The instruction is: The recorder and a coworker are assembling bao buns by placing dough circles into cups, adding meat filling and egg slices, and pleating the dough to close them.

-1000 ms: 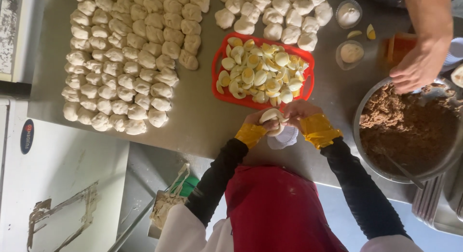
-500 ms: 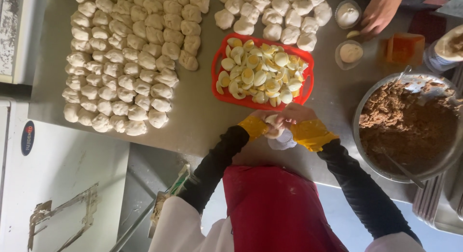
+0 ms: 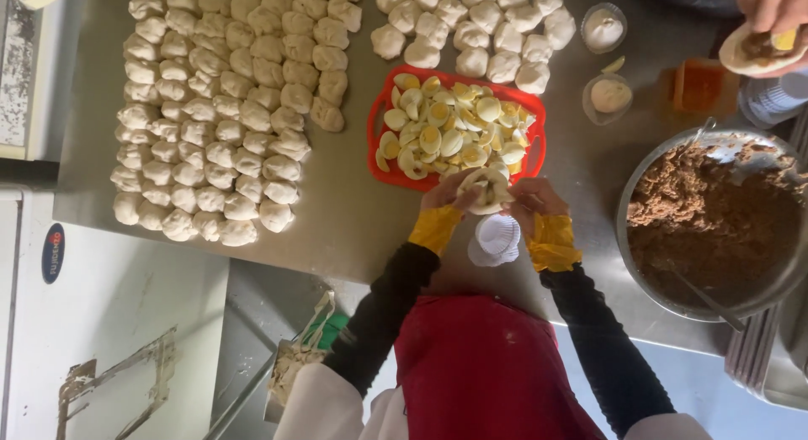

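My left hand (image 3: 443,194) and my right hand (image 3: 532,200) meet at the near edge of a red tray (image 3: 375,120) full of halved boiled eggs (image 3: 450,124). Together they pinch a pale dough piece (image 3: 488,188) between the fingers. Both wrists wear yellow cuffs over black sleeves. Just below the hands sits a white stack of pleated paper cups (image 3: 495,240). I wear a red apron (image 3: 492,373).
Several rows of dough balls (image 3: 227,112) cover the steel table (image 3: 353,221) at left, with more dough balls (image 3: 471,28) at top. A metal bowl (image 3: 624,213) of brown filling (image 3: 715,213) stands at right. Another person's hands (image 3: 770,11) hold a filled dough round at top right, near two small cups (image 3: 604,28) and an orange container (image 3: 699,85).
My hands stayed together on the dough piece at the tray's near edge. The other person's hand left the bowl, moved toward the top right and now holds a filled dough round.
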